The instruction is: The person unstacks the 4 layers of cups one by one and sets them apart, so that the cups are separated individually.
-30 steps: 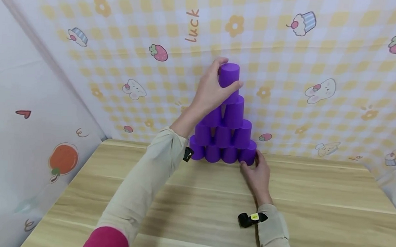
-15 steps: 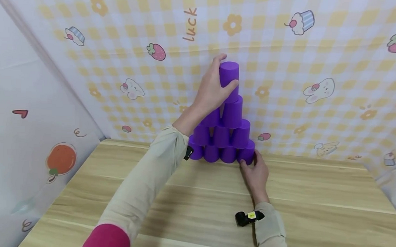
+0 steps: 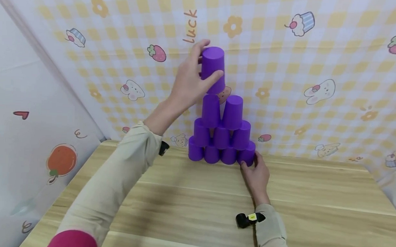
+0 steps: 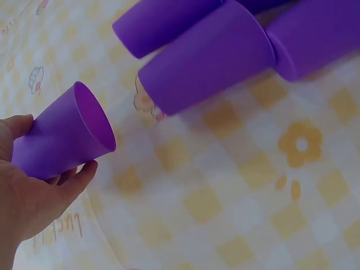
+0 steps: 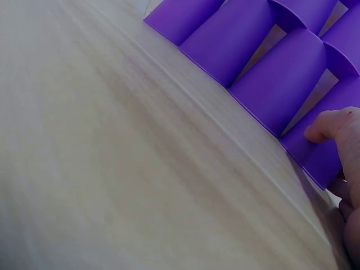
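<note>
My left hand (image 3: 188,77) grips an upside-down purple cup (image 3: 214,60) between thumb and fingers, up and to the left of the stack's top. In the left wrist view that cup (image 4: 62,132) shows its open rim, apart from the stacked cups (image 4: 208,59). Below it stands a pyramid of inverted purple cups: two on the upper row (image 3: 232,112), three in the middle row (image 3: 222,136), several along the bottom. My right hand (image 3: 257,174) holds the rightmost bottom cup (image 3: 247,152), thumb on its front; the right wrist view shows the thumb (image 5: 332,124) against its side.
The pyramid stands at the back of a wooden table (image 3: 198,203), close to a yellow-checked cloth wall (image 3: 285,68). A white printed cloth (image 3: 29,81) hangs on the left. Black wrist cameras sit on both sleeves, the right camera (image 3: 243,220) low over the table.
My left hand has lifted the top cup off the pyramid and moved it up and left, uncovering the two cups beneath. The right hand stays at the bottom right cup.
</note>
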A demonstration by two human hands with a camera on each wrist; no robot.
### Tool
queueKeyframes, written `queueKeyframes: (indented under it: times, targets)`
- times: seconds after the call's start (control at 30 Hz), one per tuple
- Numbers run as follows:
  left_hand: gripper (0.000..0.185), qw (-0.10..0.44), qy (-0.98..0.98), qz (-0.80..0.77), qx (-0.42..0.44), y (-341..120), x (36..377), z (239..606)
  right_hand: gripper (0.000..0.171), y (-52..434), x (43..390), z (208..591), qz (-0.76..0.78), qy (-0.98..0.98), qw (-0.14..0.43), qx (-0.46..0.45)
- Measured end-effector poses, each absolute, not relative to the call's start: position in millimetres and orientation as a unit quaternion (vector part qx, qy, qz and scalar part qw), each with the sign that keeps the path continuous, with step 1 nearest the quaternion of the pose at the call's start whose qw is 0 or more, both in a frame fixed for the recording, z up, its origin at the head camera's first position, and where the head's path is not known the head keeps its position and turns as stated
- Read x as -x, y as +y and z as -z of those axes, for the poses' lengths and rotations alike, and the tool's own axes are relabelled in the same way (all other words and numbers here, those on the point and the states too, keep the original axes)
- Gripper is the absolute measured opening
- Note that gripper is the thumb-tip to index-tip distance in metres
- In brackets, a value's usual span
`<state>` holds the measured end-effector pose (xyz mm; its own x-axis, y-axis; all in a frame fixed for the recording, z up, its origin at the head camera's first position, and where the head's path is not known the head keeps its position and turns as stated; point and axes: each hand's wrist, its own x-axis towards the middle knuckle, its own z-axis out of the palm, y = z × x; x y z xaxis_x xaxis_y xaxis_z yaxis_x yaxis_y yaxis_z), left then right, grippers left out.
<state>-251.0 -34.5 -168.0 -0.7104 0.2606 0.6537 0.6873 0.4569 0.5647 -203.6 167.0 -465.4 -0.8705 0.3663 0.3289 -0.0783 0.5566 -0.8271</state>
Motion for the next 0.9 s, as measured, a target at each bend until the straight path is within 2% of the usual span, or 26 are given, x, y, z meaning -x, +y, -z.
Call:
queueKeyframes:
  times: [0.37,0.9]
  targets:
    - [0.052,0.265,-0.811,0.462,0.245,-68,218,157,0.055,167,204,467,-0.458,-0.850,0.247,0.087]
    - [0.051,0.323,-0.780,0.510,0.163,-115,222,209,0.057,169,205,467,-0.464,-0.849,0.240,0.081]
